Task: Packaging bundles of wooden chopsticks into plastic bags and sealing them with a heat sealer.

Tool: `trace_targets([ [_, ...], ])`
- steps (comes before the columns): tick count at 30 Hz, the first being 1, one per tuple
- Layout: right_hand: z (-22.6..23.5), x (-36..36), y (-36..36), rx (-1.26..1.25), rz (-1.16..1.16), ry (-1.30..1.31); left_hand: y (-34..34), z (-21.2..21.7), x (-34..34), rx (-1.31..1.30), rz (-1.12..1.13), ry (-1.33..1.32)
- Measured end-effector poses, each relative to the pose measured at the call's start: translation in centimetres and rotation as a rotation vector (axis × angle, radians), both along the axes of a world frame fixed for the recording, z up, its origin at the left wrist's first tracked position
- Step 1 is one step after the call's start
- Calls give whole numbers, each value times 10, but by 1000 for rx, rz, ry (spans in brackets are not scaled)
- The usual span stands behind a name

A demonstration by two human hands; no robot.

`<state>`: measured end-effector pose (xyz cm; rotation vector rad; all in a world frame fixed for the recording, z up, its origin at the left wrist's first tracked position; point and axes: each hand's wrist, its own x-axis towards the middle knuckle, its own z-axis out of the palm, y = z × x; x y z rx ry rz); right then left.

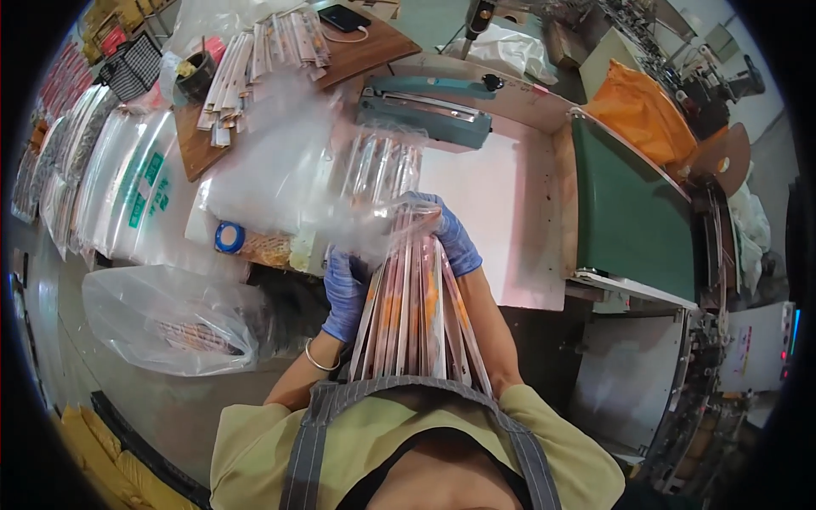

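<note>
Against my chest leans a fanned bundle of long, flat printed packets (pixel 414 314), white with orange and brown. A clear plastic bag (pixel 280 174), partly blurred, spreads from the far ends of the bundle toward the left. My right hand (pixel 455 240), in a blue glove, is closed round the far right end of the bundle, with film over its fingers. At the bundle's left side, my left hand (pixel 343 293), also blue-gloved, is closed at the bag's near edge; its fingertips are partly hidden. Just beyond the hands lies a bagged row of similar packets (pixel 382 166).
A teal heat sealer (pixel 433 115) stands at the back of the white table (pixel 523 212). Loose packets (pixel 263 59) and a phone (pixel 344 19) rest on brown boards. Stacked clear bags (pixel 127 183) and a blue tape roll (pixel 229 237) are left; a green conveyor belt (pixel 629 212) is right.
</note>
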<state>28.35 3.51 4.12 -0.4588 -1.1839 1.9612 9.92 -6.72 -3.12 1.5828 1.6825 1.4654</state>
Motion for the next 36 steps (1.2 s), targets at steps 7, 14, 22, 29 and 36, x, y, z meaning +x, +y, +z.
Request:
trace_targets([
  [7, 16, -18, -14, 359, -130, -230, 20, 54, -11, 99, -78, 773],
  [14, 31, -8, -26, -149, -117, -85, 40, 79, -9, -41, -368, 911],
  [22, -25, 56, -41, -314, -423, -37, 124, 103, 56, -480, -1164, 876],
  [29, -50, 77, -43, -377, -496, 1, 141, 97, 73, -139, -759, 596],
  [36, -43, 73, -32, -323, -454, -42, 128, 85, 78, 95, -647, 1128],
])
